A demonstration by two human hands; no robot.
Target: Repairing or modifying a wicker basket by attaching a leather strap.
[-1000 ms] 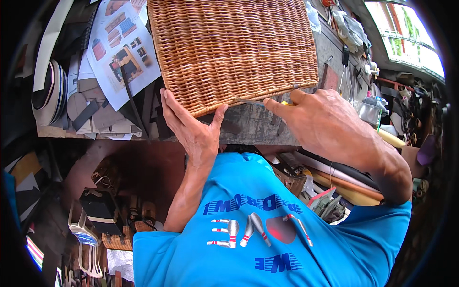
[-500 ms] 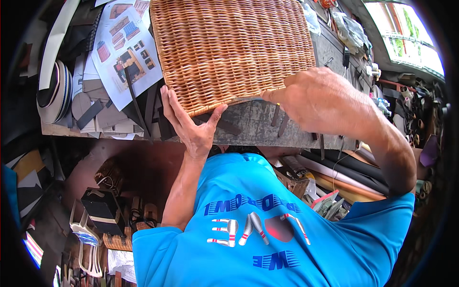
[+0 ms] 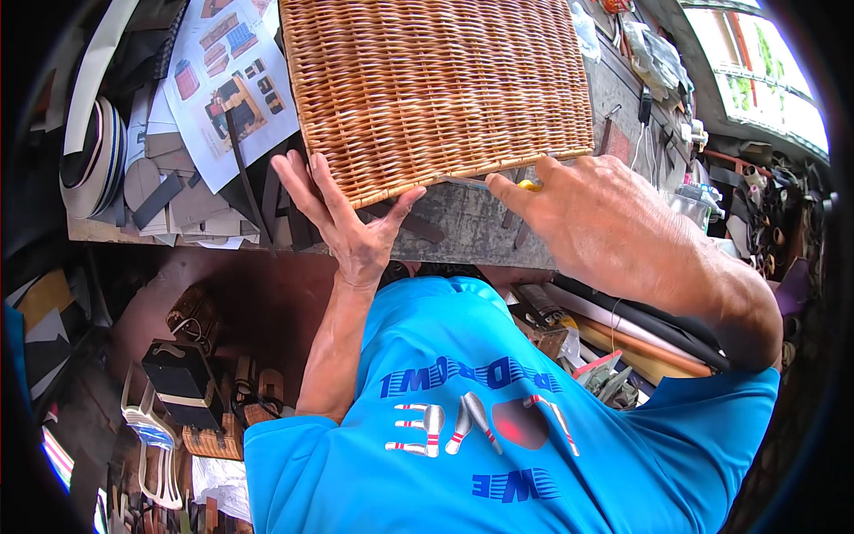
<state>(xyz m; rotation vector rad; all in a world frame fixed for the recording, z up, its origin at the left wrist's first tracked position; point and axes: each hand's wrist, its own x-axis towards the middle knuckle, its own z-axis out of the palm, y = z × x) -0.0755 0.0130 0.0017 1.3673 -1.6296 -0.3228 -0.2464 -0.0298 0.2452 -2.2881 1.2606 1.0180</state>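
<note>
A tan woven wicker panel [image 3: 440,84] rests over the grey, worn workbench. My left hand [image 3: 342,218] is at its near-left corner, fingers stretched along the side, thumb against the front edge, steadying it. My right hand [image 3: 609,231] grips a tool with a yellow handle [image 3: 528,185] at the front edge; its thin metal shaft [image 3: 467,182] lies along the wicker rim, and its tip is too small to make out.
Printed sheets [image 3: 227,80], card offcuts [image 3: 165,191] and a coiled striped strap [image 3: 89,178] lie left. Plastic bags [image 3: 654,62] and cords are right, near a bright window. Below the bench edge [image 3: 480,254] are material rolls [image 3: 640,329] and wicker pieces [image 3: 209,440].
My left hand has shifted slightly up and left, its fingers more spread. My right hand moved inward half a second ago and is now slightly back to the right, still on the tool.
</note>
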